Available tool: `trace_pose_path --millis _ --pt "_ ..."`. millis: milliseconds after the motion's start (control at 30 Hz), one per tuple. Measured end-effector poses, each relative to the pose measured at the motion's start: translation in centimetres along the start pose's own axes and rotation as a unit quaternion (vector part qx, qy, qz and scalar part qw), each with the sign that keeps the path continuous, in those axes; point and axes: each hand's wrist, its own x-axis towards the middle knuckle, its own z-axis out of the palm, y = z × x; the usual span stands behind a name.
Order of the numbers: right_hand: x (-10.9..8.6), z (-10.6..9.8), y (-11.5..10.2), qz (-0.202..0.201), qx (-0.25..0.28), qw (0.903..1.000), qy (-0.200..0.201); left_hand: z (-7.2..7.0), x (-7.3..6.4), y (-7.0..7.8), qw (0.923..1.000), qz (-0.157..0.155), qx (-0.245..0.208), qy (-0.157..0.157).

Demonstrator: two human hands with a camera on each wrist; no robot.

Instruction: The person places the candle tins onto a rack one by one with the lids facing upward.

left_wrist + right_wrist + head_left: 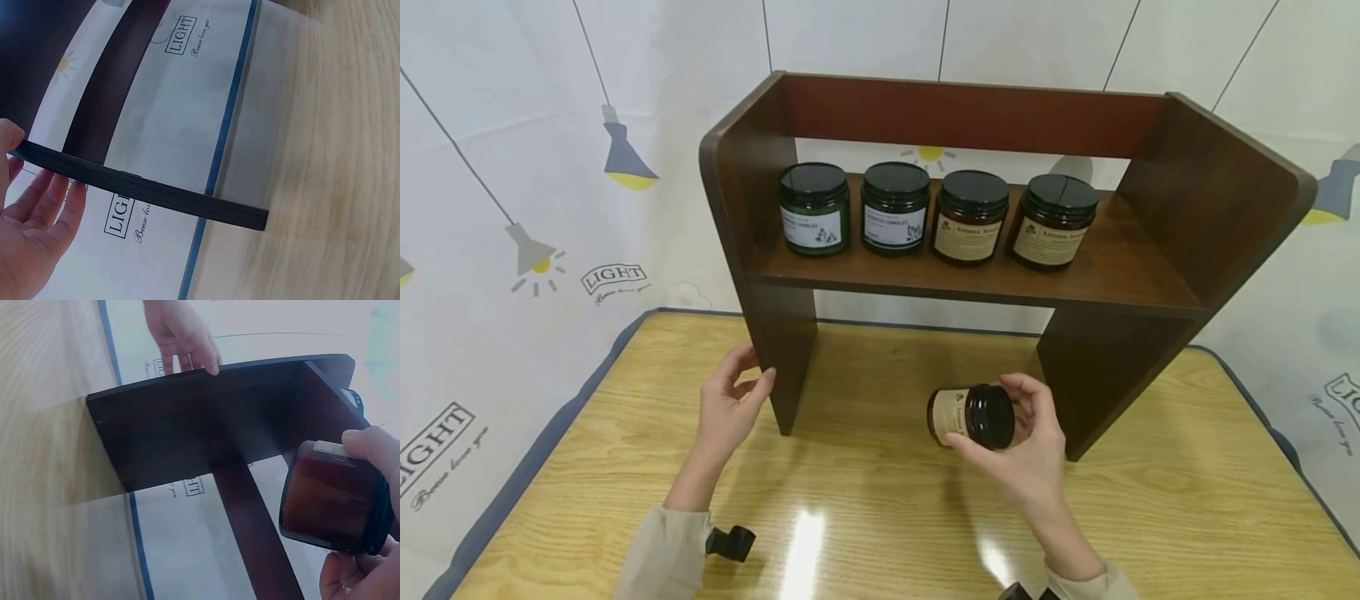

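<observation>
My right hand [1033, 454] holds an amber candle jar [972, 416] with a black lid and tan label, tipped on its side above the table, below the shelf board. In the right wrist view, the amber glass jar [328, 497] sits between thumb and fingers. My left hand [730, 404] grips the front edge of the left side panel of a dark brown wooden shelf [970, 287]. The left wrist view shows the thumb on one face of that panel [144, 187] and the fingers [72, 209] on the other.
Two green jars with white labels, one at the left end [815, 208] and its neighbour [895, 208], stand on the shelf board. Beside them are two amber jars, a middle one [970, 218] and a right one [1054, 222]. The shelf stands on a wooden table [865, 500] before a printed cloth backdrop.
</observation>
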Motion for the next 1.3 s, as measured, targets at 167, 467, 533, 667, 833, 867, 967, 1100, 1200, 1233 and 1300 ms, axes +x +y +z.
trace_pose_path --millis 167,467,533,667,833,867,967,1100,1200,1233,1300 --pt "0.4 -0.5 -0.2 -0.024 0.027 0.9994 0.002 0.0 -0.1 0.1 1.0000 -0.003 0.000 0.000" --pt "0.7 -1.4 0.1 -0.052 0.027 0.9982 0.014 0.0 0.0 -0.1 1.0000 -0.007 0.003 0.000" --pt "0.8 -1.6 -0.1 -0.038 0.037 0.9983 0.023 0.0 0.0 0.0 1.0000 -0.008 0.003 0.000" --pt "1.2 -2.0 -0.6 -0.043 0.089 0.9945 0.032 0.0 0.0 0.0 0.9999 -0.012 0.002 0.001" --pt "1.7 -2.5 -0.7 -0.095 0.139 0.9853 0.029 0.1 0.0 0.0 0.9999 -0.014 0.000 0.003" --pt "1.7 -2.7 -0.8 -0.100 0.128 0.9863 0.031 0.1 0.0 0.0 0.9999 -0.014 -0.001 0.004" --pt "1.8 -3.2 -1.3 -0.109 0.085 0.9894 0.045 0.1 0.0 0.0 0.9999 -0.015 -0.004 0.006" --pt "2.1 -3.9 -2.2 -0.114 0.068 0.9888 0.069 0.2 0.0 0.1 0.9998 -0.017 -0.004 0.008" --pt "2.4 -4.3 -2.8 -0.111 0.100 0.9855 0.080 0.1 0.0 0.1 0.9998 -0.019 -0.002 0.008" --pt "2.5 -4.5 -3.0 -0.108 0.106 0.9848 0.085 0.1 0.0 0.1 0.9998 -0.019 -0.001 0.008" --pt "2.6 -4.7 -3.2 -0.101 0.124 0.9825 0.096 0.1 0.0 0.0 0.9998 -0.018 0.001 0.007"
